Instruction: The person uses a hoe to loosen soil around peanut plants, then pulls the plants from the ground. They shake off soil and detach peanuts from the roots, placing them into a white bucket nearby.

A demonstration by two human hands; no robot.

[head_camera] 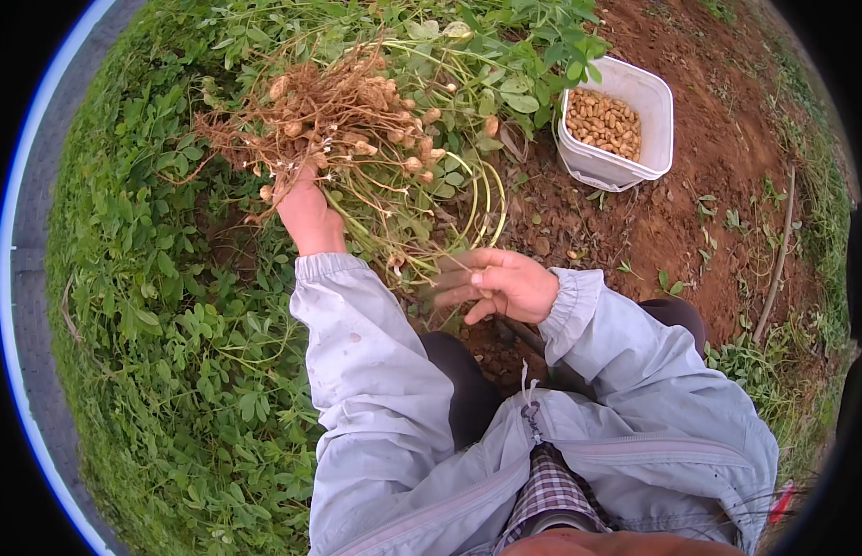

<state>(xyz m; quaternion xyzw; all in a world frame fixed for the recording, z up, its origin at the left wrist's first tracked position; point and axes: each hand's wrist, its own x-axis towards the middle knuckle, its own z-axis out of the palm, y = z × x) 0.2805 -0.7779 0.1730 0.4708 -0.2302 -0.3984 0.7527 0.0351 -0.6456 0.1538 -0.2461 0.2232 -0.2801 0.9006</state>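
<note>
My left hand (304, 208) holds an uprooted peanut plant near its base; the fingers are hidden behind the roots. The brown roots and attached peanut pods (361, 118) spread above that hand, with stems and leaves trailing to the right. My right hand (497, 281) is at the lower stems, its fingers spread and slightly blurred; whether a thin stem lies between them is unclear. A white plastic bucket (659, 132) stands beyond my right hand, with loose peanut pods (603, 124) inside.
Dense green peanut plants (167, 347) cover the left side. Reddish-brown soil (722, 181) with scattered leaves lies at the right. A long thin stick (778, 257) rests near the grassy edge. My dark-clad knees show beneath the sleeves.
</note>
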